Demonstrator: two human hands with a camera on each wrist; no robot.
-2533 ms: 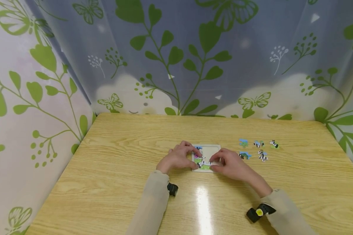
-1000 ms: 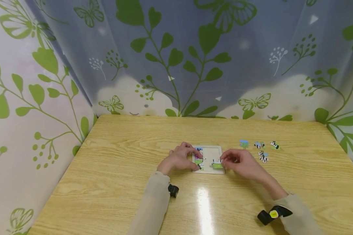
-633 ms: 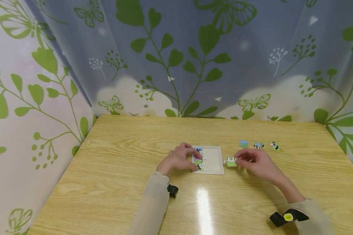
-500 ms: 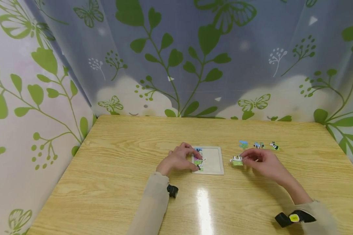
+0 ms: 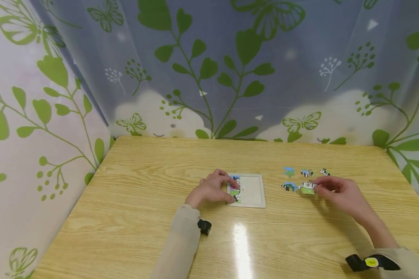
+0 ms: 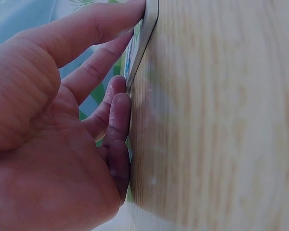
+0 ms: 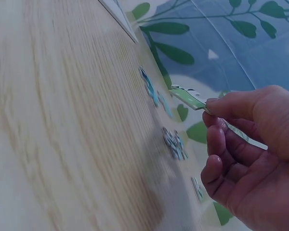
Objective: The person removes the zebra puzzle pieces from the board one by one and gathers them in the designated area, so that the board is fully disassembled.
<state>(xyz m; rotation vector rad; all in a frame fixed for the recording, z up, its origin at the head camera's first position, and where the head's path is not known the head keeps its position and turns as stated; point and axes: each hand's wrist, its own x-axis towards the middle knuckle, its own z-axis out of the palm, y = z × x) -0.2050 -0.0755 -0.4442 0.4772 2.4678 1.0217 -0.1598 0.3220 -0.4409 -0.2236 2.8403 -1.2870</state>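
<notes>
Two beige sleeves [image 5: 181, 236] extend over the wooden bench [image 5: 125, 209]. Taking the tray [image 5: 253, 190] as the clock's centre, with 12 pointing away from the person, small black wrist cameras [image 5: 205, 227] sit at 8 and 4 o'clock. At 9 o'clock the left hand [image 5: 211, 188] rests on the tray, thumb and forefinger stretched wide apart and gripping nothing, the other fingers loosely bent. Beside those fingertips, joined pieces [image 5: 235, 192] fill the tray's 9 o'clock strip in pink, green, black and white.

At 3 o'clock the right hand [image 5: 345, 193] pinches a green-and-white puzzle piece [image 5: 307, 188] by its edge, thumb and forefinger closed right up on it; the right wrist view shows it raised off the bench. Just beside it, on its 9 o'clock side, lies a dark-green and blue piece [image 5: 290, 186]. Slightly farther, between 2 and 3 o'clock from the tray, three more lie in a row: a blue-and-green piece [image 5: 289, 171], a blue, black and white piece [image 5: 305, 173], and an animal piece [image 5: 324, 171] partly hidden by the right hand. At 12 hangs a blue cloth [image 5: 223, 66] printed with green leaves.
</notes>
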